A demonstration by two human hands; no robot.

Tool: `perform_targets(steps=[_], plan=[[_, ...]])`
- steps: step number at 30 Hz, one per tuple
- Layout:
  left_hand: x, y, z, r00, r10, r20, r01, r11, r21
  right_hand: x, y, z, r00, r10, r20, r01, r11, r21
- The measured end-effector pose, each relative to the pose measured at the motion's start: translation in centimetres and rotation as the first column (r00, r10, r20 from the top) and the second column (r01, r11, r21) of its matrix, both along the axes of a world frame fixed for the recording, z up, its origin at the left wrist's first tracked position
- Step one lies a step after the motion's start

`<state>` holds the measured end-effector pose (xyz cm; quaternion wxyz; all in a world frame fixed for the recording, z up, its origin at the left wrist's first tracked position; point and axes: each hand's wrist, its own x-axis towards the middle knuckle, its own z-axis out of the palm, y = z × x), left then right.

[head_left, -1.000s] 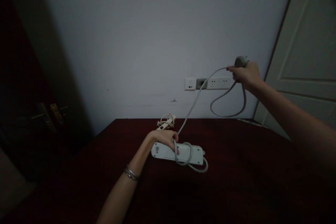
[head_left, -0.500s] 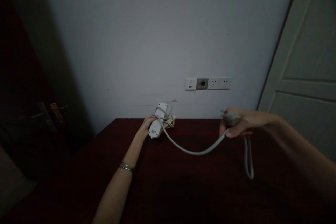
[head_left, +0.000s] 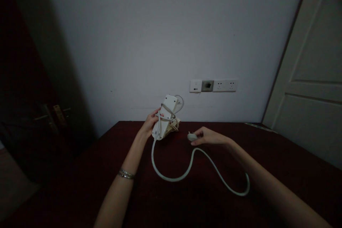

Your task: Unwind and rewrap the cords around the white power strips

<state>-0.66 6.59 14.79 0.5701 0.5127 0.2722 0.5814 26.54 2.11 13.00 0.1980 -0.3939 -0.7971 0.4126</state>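
My left hand (head_left: pixel 150 125) is closed on the left side of a white power strip (head_left: pixel 169 105), which is tilted with its far end raised. A few turns of white cord wrap around the strip's middle. Close behind it sits a cream-coloured bundle (head_left: pixel 175 124) with its own cord, partly hidden by the strip. Between finger and thumb, my right hand (head_left: pixel 204 136) pinches a white plug (head_left: pixel 191 136), prongs to the far left. A loose white cord (head_left: pixel 171 179) curves from the strip over the table and passes under my right forearm.
The dark red table (head_left: pixel 213 210) stands against a pale wall (head_left: pixel 149 42). Wall sockets (head_left: pixel 225 85) sit above its far edge. A white panelled door (head_left: pixel 315 78) stands to the right; a dark door with a handle (head_left: pixel 41 117) is at the left.
My right hand has moved left with the plug, close to the strip, and no longer holds the cord loops. The cord now sags onto the table. The strip's far end has risen.
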Motion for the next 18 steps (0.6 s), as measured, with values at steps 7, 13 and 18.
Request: perform_targets(steps=[7,13,18], plan=[[0.6,-0.3,-0.1,0.995,0.096,-0.040,-0.095,0.995,0.027,0.0,-0.1,1.2,0.971,-0.119,-0.206,0.171,0.951,0.258],[1.4,-0.7,-0.1,0.996,0.068,-0.049,-0.066,0.997,0.047,-0.3,-1.8,2.4,0.897,-0.107,-0.430,0.150,0.986,0.068],[2.3,-1.3,-0.1,0.994,0.019,-0.107,-0.012,0.998,0.063,-1.4,-0.9,2.3,0.767,-0.050,-0.640,0.044,0.999,-0.025]])
